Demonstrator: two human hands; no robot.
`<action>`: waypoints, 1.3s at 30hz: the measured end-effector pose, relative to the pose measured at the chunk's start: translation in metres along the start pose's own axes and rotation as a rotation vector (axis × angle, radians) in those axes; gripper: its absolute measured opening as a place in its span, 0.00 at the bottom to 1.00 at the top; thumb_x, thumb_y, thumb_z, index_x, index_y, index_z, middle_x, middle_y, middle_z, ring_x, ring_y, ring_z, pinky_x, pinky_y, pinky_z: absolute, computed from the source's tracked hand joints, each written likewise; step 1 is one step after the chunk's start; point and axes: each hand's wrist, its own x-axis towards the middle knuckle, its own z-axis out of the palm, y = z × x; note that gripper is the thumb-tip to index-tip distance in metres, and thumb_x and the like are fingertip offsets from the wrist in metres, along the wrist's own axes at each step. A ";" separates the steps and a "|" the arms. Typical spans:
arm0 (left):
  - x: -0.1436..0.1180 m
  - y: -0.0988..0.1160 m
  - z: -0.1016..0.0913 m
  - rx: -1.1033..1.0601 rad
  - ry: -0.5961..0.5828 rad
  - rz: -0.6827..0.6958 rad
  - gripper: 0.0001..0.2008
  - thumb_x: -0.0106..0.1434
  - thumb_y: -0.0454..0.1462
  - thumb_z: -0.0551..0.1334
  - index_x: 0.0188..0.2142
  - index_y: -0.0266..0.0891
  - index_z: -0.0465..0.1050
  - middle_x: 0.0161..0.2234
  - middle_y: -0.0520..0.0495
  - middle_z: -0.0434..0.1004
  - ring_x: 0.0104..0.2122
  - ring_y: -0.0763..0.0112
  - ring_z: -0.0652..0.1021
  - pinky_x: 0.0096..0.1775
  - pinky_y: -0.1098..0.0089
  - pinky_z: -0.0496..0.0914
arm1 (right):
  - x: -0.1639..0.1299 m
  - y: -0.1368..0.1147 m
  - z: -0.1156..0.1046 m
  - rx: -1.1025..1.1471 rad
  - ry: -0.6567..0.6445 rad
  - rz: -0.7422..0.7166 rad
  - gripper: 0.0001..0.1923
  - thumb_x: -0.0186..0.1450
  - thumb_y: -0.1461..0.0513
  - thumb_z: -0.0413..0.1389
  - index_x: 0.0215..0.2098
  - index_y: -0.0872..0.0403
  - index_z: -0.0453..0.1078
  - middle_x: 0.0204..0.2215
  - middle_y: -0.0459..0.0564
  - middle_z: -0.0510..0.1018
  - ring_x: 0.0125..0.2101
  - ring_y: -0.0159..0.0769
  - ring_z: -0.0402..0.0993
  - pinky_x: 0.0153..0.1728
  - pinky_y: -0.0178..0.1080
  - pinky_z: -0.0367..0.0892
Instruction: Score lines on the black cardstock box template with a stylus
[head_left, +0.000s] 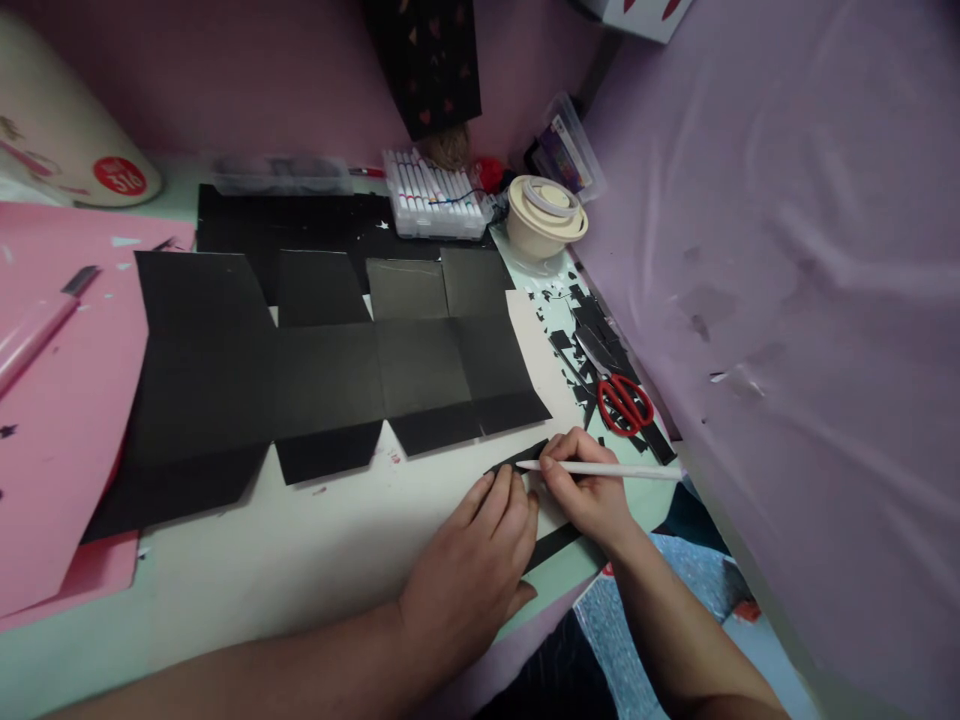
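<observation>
My right hand (583, 482) grips a thin white stylus-like tool (622, 469), its tip resting on a small piece of black paper (525, 458) near the table's front right edge. My left hand (480, 562) lies flat on the same black piece, fingers together, pressing it down just left of the tool's tip. Most of that piece is hidden under my hands; a strip of it (555, 542) shows below them. A large black paper cut into a folded box-like layout (322, 375) lies spread across the middle of the table, beyond my hands.
Red-handled scissors (622, 400) lie among black paper scraps at right. A marker set (431, 195), a cream tape holder (541, 215) and a clear box (279, 175) stand at the back. Pink paper (52, 420) with a pink craft knife (41, 325) lies left. Purple cloth (787, 300) borders the right.
</observation>
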 end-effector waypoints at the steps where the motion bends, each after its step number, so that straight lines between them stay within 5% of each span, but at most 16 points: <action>1: 0.000 0.000 0.000 0.004 0.001 -0.001 0.39 0.62 0.56 0.58 0.60 0.25 0.63 0.59 0.32 0.65 0.61 0.48 0.63 0.62 0.55 0.50 | 0.000 0.000 0.000 0.000 -0.001 -0.003 0.10 0.65 0.62 0.55 0.27 0.51 0.60 0.22 0.42 0.69 0.23 0.31 0.65 0.25 0.37 0.61; 39: -0.001 0.001 0.002 0.001 -0.011 -0.004 0.38 0.62 0.56 0.58 0.60 0.28 0.63 0.59 0.33 0.66 0.61 0.49 0.63 0.63 0.55 0.50 | 0.002 -0.004 0.002 0.011 0.092 -0.003 0.12 0.64 0.64 0.54 0.25 0.50 0.58 0.21 0.42 0.67 0.22 0.31 0.63 0.25 0.37 0.60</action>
